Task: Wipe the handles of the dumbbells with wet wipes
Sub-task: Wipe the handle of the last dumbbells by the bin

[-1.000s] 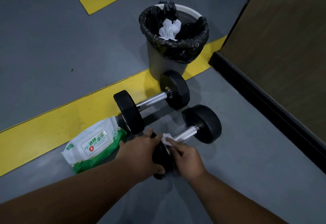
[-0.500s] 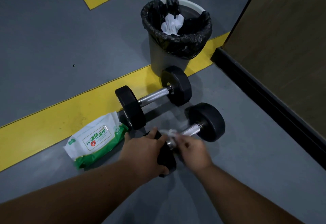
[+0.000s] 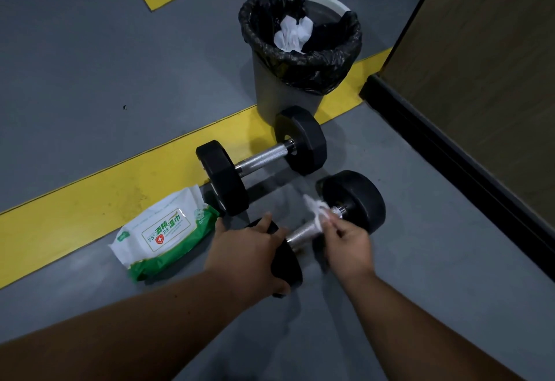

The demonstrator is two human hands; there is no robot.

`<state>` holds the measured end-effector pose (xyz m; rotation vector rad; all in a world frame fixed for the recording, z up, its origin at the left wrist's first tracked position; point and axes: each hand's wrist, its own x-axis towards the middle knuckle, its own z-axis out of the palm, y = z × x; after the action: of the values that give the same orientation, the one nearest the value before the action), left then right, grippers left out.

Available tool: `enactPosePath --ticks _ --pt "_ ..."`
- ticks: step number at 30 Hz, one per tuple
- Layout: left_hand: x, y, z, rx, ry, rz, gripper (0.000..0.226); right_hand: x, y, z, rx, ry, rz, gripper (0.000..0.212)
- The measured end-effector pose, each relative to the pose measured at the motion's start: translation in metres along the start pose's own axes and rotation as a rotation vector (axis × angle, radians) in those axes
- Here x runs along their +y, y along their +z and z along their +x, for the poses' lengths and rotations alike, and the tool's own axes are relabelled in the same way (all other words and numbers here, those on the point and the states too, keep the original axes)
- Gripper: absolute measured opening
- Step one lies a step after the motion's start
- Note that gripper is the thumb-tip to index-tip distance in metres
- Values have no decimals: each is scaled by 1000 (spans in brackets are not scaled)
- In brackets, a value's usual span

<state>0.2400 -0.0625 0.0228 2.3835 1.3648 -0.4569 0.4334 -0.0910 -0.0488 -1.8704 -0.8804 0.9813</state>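
Left hand [image 3: 246,256] clamps the near weight of the near dumbbell [image 3: 354,203], which lies mid-floor before the bin [image 3: 288,92]. Right hand [image 3: 348,244] pinches the wet wipe [image 3: 315,209] around the handle [image 3: 301,233]. Risk: it rolls if that clamp loosens; the bunched wipe could slip free.
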Motion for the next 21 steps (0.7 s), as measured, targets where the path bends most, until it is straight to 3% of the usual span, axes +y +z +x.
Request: enactPosePath --ticks 2,6,8,12,14,16,19,21 --pt "2 0 -1 -5 10 7 100 0 7 -5 87 94 130 24" --pt "3 3 0 -5 27 53 103 8 29 -35 -276 51 142 25" --pt "3 3 -1 3 37 71 103 5 19 -27 -314 -54 5 34" --pt "-2 1 -4 41 87 61 87 8 -6 7 71 31 -15 28" --pt "-12 1 -2 145 116 -48 66 7 -1 4 133 70 56 29" --pt "-20 -1 0 180 94 -179 57 10 12 -9 27 53 135 32" --pt "-25 -1 5 157 -109 -447 82 15 22 -31 -262 -54 52 36" --pt "-25 3 9 101 -149 -495 83 15 14 -21 -293 -105 2 35"
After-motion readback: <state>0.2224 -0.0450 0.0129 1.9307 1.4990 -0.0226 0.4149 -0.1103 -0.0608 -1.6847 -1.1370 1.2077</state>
